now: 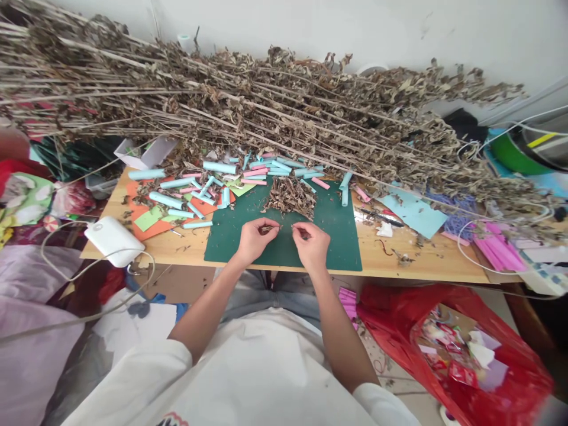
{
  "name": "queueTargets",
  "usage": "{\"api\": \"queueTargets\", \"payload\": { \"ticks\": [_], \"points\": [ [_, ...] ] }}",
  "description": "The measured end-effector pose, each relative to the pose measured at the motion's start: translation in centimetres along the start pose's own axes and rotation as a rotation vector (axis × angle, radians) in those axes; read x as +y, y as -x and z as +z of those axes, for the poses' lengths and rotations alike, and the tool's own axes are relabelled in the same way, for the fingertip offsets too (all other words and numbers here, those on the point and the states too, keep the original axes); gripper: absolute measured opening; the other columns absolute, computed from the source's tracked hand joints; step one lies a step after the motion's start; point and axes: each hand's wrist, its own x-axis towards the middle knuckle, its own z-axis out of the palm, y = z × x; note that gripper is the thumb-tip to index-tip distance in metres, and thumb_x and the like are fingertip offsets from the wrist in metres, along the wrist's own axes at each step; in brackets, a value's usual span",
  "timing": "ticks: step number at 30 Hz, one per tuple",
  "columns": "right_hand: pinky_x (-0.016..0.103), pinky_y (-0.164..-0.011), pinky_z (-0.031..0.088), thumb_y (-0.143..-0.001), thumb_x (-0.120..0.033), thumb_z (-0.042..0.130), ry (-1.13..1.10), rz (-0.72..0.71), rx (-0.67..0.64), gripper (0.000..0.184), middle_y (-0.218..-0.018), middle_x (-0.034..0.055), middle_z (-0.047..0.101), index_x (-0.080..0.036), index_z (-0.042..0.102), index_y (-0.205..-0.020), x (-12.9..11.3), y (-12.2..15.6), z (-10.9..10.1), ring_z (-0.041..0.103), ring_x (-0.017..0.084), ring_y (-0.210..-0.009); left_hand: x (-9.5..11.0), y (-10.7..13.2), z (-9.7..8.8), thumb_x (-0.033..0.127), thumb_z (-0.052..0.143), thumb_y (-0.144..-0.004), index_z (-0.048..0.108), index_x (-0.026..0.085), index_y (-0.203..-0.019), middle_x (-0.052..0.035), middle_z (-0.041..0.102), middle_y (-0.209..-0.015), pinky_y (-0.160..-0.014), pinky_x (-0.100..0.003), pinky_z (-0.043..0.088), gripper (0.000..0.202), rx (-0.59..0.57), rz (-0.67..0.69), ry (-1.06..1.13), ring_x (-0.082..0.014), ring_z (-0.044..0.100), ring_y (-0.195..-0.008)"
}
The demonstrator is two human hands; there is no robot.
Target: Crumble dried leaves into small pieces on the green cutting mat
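Observation:
Both of my hands are over the green cutting mat, just in front of a heap of dried brown leaves. My left hand is curled closed, and brown dried leaf bits show inside its fingers. Thumb and fingertip of my right hand press together in a pinch; what lies between them is too small to tell. A narrow gap separates the two hands. Behind and left of the heap lie many rolled blue paper tubes and pink paper tubes.
Long dried plant stalks stretch across the table's back. To the left are orange paper and a white power bank with a cable. Blue paper and a black pen lie right. A red rubbish bag stands below.

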Motion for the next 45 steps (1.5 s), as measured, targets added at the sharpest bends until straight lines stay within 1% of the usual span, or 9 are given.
{"api": "queueTargets", "payload": {
  "ticks": [5,9,12,18,25,28,32,37,45],
  "points": [
    [0.031,-0.072,0.059,-0.086,-0.026,0.057,0.011,-0.037,-0.118,0.020,-0.090,0.0054,0.074,-0.021,0.076,-0.089,0.3,-0.2,-0.8,0.069,0.017,-0.076,-0.1,-0.1,0.1,0.037,0.076,-0.071,0.074,0.014,-0.086,-0.0052,0.073,-0.077,-0.068,-0.026,0.053,0.027,-0.038,-0.038,0.082,-0.0155,0.066,-0.070],
    [0.031,-0.074,0.060,-0.085,-0.028,0.059,-0.089,-0.005,-0.177,0.024,-0.097,0.0062,0.073,-0.022,0.073,-0.104,-0.1,0.0,-0.7,0.070,0.017,-0.080,-0.3,0.0,0.4,0.037,0.074,-0.073,0.074,0.015,-0.091,-0.0070,0.074,-0.089,-0.073,-0.027,0.053,0.028,-0.065,0.027,0.037,-0.0168,0.067,-0.078],
    [0.031,-0.074,0.061,-0.085,-0.029,0.061,-0.153,0.017,-0.201,0.021,-0.095,0.0051,0.074,-0.023,0.074,-0.100,-0.5,0.1,-0.6,0.070,0.017,-0.081,-0.5,0.2,0.6,0.037,0.072,-0.075,0.073,0.015,-0.091,-0.0074,0.074,-0.090,-0.075,-0.028,0.053,0.027,-0.081,0.050,0.031,-0.0174,0.067,-0.080],
    [0.030,-0.068,0.058,-0.083,-0.029,0.061,-0.094,0.012,-0.134,0.015,-0.082,0.0041,0.073,-0.021,0.073,-0.082,-0.9,0.5,0.0,0.067,0.016,-0.069,-0.4,0.4,1.1,0.034,0.070,-0.076,0.073,0.016,-0.085,-0.0037,0.072,-0.078,-0.064,-0.025,0.050,0.021,-0.041,0.054,-0.046,-0.0139,0.064,-0.067],
    [0.030,-0.066,0.058,-0.082,-0.031,0.061,-0.228,0.198,0.015,0.018,-0.078,0.0058,0.073,-0.017,0.071,-0.086,0.5,0.5,0.4,0.068,0.018,-0.066,0.1,0.0,1.2,0.035,0.077,-0.069,0.073,0.013,-0.084,-0.0049,0.072,-0.074,-0.068,-0.027,0.053,0.027,0.032,-0.044,0.182,-0.0148,0.066,-0.067],
    [0.030,-0.068,0.058,-0.083,-0.028,0.058,-0.119,0.122,-0.075,0.019,-0.082,0.0058,0.074,-0.019,0.074,-0.088,0.8,0.3,-0.3,0.068,0.017,-0.069,0.0,-0.1,0.8,0.037,0.078,-0.069,0.075,0.014,-0.087,-0.0071,0.074,-0.082,-0.074,-0.030,0.055,0.029,0.020,-0.051,0.157,-0.0173,0.068,-0.075],
    [0.031,-0.072,0.058,-0.084,-0.024,0.057,-0.033,-0.004,-0.213,0.022,-0.095,0.0064,0.073,-0.021,0.076,-0.097,0.3,0.1,-1.0,0.069,0.018,-0.081,-0.2,0.0,0.5,0.036,0.075,-0.073,0.076,0.016,-0.090,-0.0095,0.072,-0.099,-0.079,-0.029,0.054,0.026,-0.026,0.071,0.044,-0.0190,0.067,-0.089],
    [0.029,-0.072,0.059,-0.084,-0.028,0.061,-0.143,0.001,-0.219,0.024,-0.096,0.0051,0.073,-0.022,0.074,-0.104,-0.5,0.0,-1.0,0.069,0.017,-0.079,-0.3,-0.1,0.8,0.034,0.073,-0.075,0.075,0.016,-0.092,-0.0085,0.074,-0.094,-0.080,-0.030,0.054,0.025,-0.064,0.066,0.069,-0.0187,0.068,-0.086],
    [0.029,-0.067,0.057,-0.082,-0.027,0.063,-0.156,0.014,-0.132,0.014,-0.081,0.0038,0.073,-0.020,0.074,-0.083,-0.7,0.4,0.4,0.066,0.015,-0.066,-0.3,0.1,0.9,0.033,0.075,-0.072,0.074,0.015,-0.083,-0.0051,0.073,-0.080,-0.071,-0.027,0.053,0.021,-0.025,0.053,0.040,-0.0151,0.066,-0.072]
  ]
}}
